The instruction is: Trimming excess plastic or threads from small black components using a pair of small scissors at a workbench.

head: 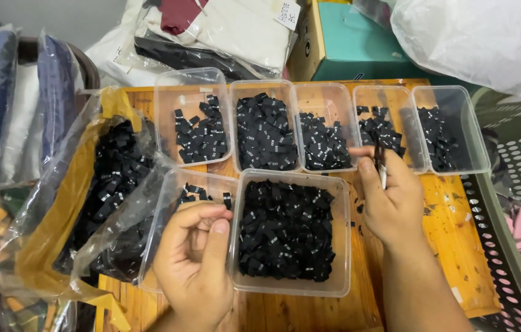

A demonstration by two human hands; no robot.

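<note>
Several clear plastic tubs of small black fabric labels stand on an orange wooden board [457, 227]. My left hand [194, 258] hovers over the near-left tub [168, 184], thumb and fingers pinched on a small black label [227, 200]. My right hand [389, 197] is raised by the front of the back-row tub [389, 92], pinching a thin black label [381, 161] between thumb and fingers. The large near tub [285, 289] between my hands is packed with labels.
A clear plastic bag [97, 184] full of black labels lies open at the left. Bagged folded clothes [211, 31] and a teal box [359, 46] sit behind the tubs. A perforated dark basket [518, 160] with pink cloth stands at the right.
</note>
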